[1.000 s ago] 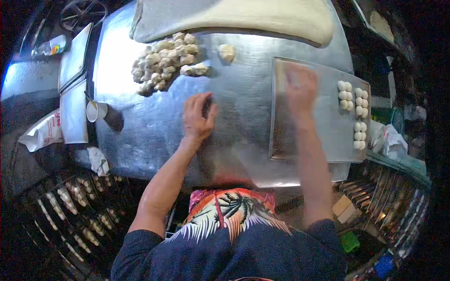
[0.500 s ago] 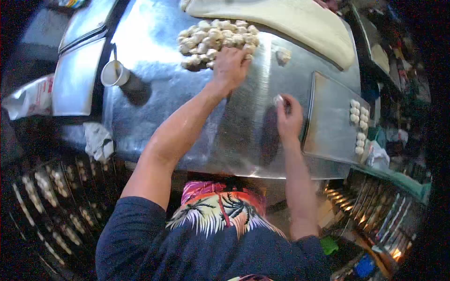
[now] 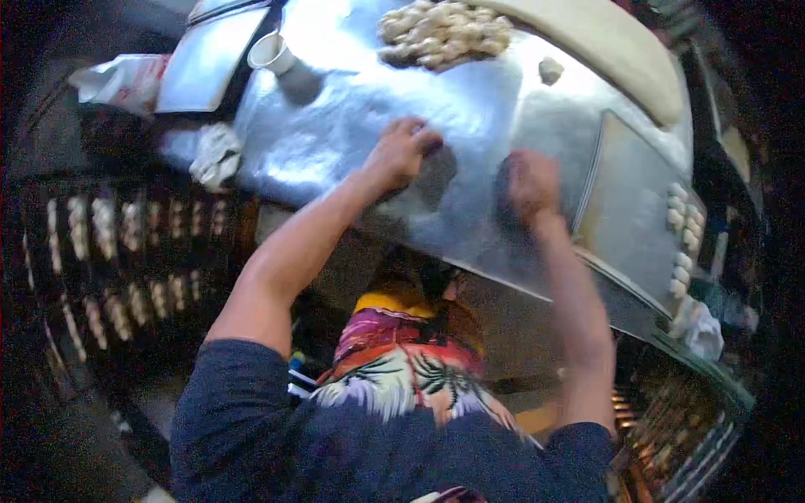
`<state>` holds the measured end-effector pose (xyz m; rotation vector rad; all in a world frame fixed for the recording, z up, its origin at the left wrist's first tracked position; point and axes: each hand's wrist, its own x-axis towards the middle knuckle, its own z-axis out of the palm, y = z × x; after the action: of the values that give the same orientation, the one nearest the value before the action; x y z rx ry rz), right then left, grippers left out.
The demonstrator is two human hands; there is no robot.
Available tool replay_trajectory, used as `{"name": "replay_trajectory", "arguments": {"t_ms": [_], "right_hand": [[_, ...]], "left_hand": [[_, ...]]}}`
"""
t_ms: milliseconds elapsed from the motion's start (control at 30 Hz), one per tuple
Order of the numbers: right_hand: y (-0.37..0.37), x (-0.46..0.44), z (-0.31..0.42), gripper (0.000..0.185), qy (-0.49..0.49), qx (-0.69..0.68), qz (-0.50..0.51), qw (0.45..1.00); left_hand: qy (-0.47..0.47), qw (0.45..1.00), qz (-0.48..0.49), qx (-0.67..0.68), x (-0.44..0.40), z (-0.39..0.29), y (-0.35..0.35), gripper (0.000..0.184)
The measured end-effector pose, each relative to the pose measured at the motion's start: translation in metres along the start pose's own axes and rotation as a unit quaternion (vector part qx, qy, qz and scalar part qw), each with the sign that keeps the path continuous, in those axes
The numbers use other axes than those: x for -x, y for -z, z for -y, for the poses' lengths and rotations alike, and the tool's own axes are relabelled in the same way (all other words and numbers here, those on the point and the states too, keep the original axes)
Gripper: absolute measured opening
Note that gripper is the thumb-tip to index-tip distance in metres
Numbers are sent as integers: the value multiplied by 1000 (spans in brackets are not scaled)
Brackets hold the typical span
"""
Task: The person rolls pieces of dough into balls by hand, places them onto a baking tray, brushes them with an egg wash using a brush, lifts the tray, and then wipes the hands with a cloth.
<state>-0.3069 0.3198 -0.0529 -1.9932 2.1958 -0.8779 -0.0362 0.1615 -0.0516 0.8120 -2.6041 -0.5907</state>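
Note:
My left hand point(image 3: 402, 152) is curled over the metal table point(image 3: 335, 159); what its fingers hold, if anything, is hidden. To its right, my right hand point(image 3: 534, 184) is also curled above the metal, left of the tray, and its fingers are blurred. Beyond both hands lies a heap of small dough pieces point(image 3: 444, 33). One separate dough lump point(image 3: 550, 70) sits right of the heap. The tray point(image 3: 629, 210) carries pale dough balls point(image 3: 681, 272) in rows along its right side.
A long dough sheet point(image 3: 612, 42) lies across the far edge. A white cup point(image 3: 271, 54) stands at the far left, with a crumpled cloth point(image 3: 216, 156) at the table's left edge. Racks point(image 3: 117, 226) holding several pale pieces are at lower left.
My left hand has come back from the dough heap toward the near side, its fingers now curled. The view has shifted, moving the table's contents in the picture. My right hand stays left of the tray.

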Motion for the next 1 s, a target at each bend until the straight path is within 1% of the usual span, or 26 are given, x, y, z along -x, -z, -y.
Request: {"name": "replay_trajectory", "arguments": {"t_ms": [33,67,133,200,233,267,300,333,400,433,467,500,533,567,600,633,667,733,767,833,867,900,967,1000], "right_hand": [[7,-6,-12,21,-12,35,27,999],[13,-1,-19,21,-20,30,7,999],[11,20,-23,21,-28,34,-23,999],[0,64,-20,20,-24,51,-40,998],[2,63,-10,21,-26,28,-20,999],[5,61,11,22,-30,4,7,1000],[7,62,25,23,-40,-21,39,998],[6,54,21,23,-25,-10,18,999],[-5,8,-2,23,11,20,-39,999],[-4,-6,-18,23,6,50,-26,998],[4,-7,-34,23,-6,85,-3,996],[12,0,-37,23,-51,69,9,996],[21,8,-28,24,-93,57,14,994],[24,31,-19,24,-106,18,7,994],[20,45,-6,24,-110,-28,-4,994],[14,45,21,23,-80,-25,-18,996],[7,45,37,22,-51,-29,-27,998],[1,19,21,23,-26,-19,-30,999],[0,1,11,23,-12,-13,-35,999],[7,-22,-14,23,-92,35,-16,995],[9,-24,-19,23,-133,59,-4,989],[12,-15,-20,23,-103,60,-31,992],[11,23,15,23,-74,-23,-58,995],[6,26,26,23,-56,-65,-76,993]], "left_hand": [[-31,999,-15,-25,-8,19,-6,40],[-11,999,-23,-45,-10,31,-6,39],[92,990,-92,-46,7,41,2,38],[132,987,-75,-62,36,23,-1,39],[145,984,-71,-70,44,12,-4,40],[124,991,2,-50,46,-7,1,41],[61,996,-41,-52,34,-11,1,40],[-2,995,-86,-52,25,-8,-2,40],[-42,998,-33,-36,-5,31,7,40],[-64,998,-4,-14,-23,48,2,40],[-53,989,68,-120,-36,69,2,40],[18,998,-3,-64,-15,67,18,51],[35,997,-53,-40,-2,77,15,38],[56,992,-93,-67,21,84,3,39],[62,994,-73,-53,44,63,9,41],[74,994,-58,-49,53,47,16,43],[32,998,-49,-35,38,43,15,42],[-45,999,-22,-14,23,40,15,40],[-88,996,-27,22,5,58,11,37],[-35,997,-18,68,-35,108,6,37],[-6,996,-9,92,-35,125,4,37],[28,998,-21,57,-16,125,7,37],[84,994,-59,-21,15,114,22,37],[69,997,-35,6,31,84,36,34]]}}
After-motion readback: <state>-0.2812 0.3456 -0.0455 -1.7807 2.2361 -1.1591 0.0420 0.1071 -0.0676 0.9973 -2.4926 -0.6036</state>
